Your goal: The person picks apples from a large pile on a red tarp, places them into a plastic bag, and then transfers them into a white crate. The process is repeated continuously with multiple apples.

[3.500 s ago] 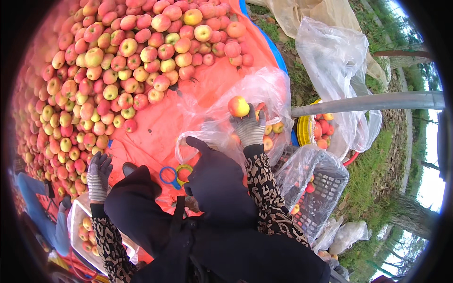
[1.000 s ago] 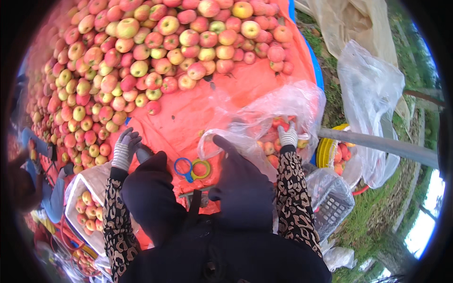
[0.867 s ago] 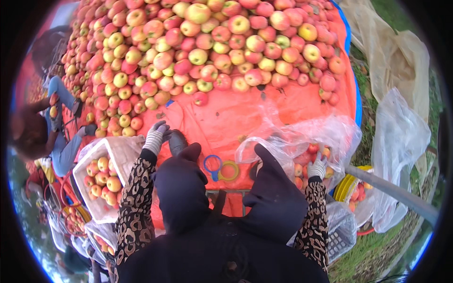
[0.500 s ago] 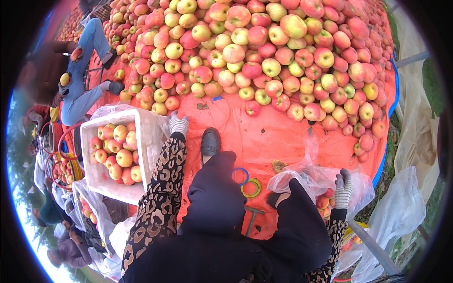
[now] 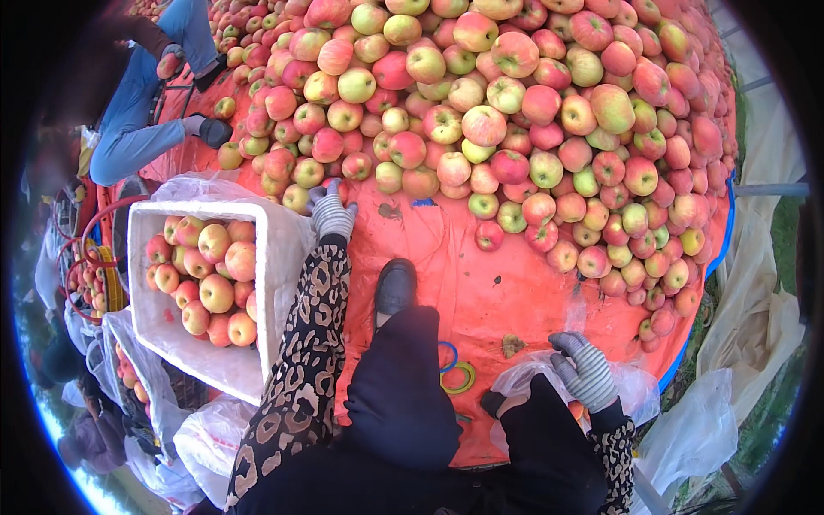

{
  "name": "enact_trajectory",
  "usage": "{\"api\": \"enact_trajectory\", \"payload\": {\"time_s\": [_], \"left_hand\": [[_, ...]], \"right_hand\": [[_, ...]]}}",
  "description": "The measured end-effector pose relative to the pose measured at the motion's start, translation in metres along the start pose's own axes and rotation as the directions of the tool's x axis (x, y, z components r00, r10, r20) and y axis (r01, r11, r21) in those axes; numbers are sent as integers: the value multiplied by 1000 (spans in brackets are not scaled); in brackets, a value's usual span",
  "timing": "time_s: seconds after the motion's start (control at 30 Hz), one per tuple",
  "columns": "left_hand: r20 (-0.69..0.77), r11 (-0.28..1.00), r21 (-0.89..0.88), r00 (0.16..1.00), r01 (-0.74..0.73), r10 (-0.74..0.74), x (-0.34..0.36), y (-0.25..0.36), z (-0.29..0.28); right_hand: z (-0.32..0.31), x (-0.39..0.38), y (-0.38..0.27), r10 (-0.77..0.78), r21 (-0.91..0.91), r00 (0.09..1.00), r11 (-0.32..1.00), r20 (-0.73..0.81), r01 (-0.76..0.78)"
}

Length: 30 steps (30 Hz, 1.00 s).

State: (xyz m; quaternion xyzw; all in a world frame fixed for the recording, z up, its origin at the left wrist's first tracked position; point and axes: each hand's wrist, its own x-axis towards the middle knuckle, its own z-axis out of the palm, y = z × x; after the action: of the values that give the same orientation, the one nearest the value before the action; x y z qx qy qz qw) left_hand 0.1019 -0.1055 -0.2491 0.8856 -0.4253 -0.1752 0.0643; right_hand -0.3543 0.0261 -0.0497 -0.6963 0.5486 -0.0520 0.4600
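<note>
The person's left hand (image 5: 332, 212), in a grey-and-white striped knit glove, points away at the near edge of the pile, its fingers slightly bent and its thumb spread to the right. A round red apple (image 5: 344, 190) sits right at the fingertips, partly hidden by them; whether the fingers grip it or merely touch it cannot be told. The apple lies just beyond the hand, straight along the line of the forearm, and shows no clear long axis. The left hand is far nearer to it than the right.

The right hand (image 5: 585, 369), in a matching glove, is well apart to the near right, half open with its fingers loosely curved and nothing visible in its grasp. Below it spreads a crumpled clear plastic bag (image 5: 633, 388).

Just left of the left wrist stands a white rectangular crate (image 5: 193, 209), partly filled with red-and-yellow apples (image 5: 215, 292). On the far side, a broad heap of red and yellow-green apples (image 5: 481, 129) covers the orange-red sheet (image 5: 429, 266). A yellow-green ring (image 5: 470, 378) lies on the sheet between the feet.
</note>
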Motion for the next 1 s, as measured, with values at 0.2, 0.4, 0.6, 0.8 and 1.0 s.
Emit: {"api": "enact_trajectory", "payload": {"time_s": [0.2, 0.4, 0.6, 0.8, 1.0], "left_hand": [[-38, 974, -213, 995, 82, -92, 6, -3, 4], [-128, 985, 40, 977, -167, 170, 4, 1, 8], [-52, 748, -661, 999, -48, 18, 21, -22, 41], [678, -239, -502, 550, 831, 487, -54, 39, -10], [650, -40, -595, 510, 803, 564, -95, 46, -42]], "right_hand": [[-9, 1, -21, -41, -166, 998, 985, 49, 49], [-11, 10, -39, -86, -309, 982, 942, 166, 135], [2, 46, -62, -129, -166, 954, 970, 271, 178], [37, 111, -55, 46, 582, 998, 811, 44, -63], [89, 161, -70, 69, 992, 993, 80, 96, -102]]}}
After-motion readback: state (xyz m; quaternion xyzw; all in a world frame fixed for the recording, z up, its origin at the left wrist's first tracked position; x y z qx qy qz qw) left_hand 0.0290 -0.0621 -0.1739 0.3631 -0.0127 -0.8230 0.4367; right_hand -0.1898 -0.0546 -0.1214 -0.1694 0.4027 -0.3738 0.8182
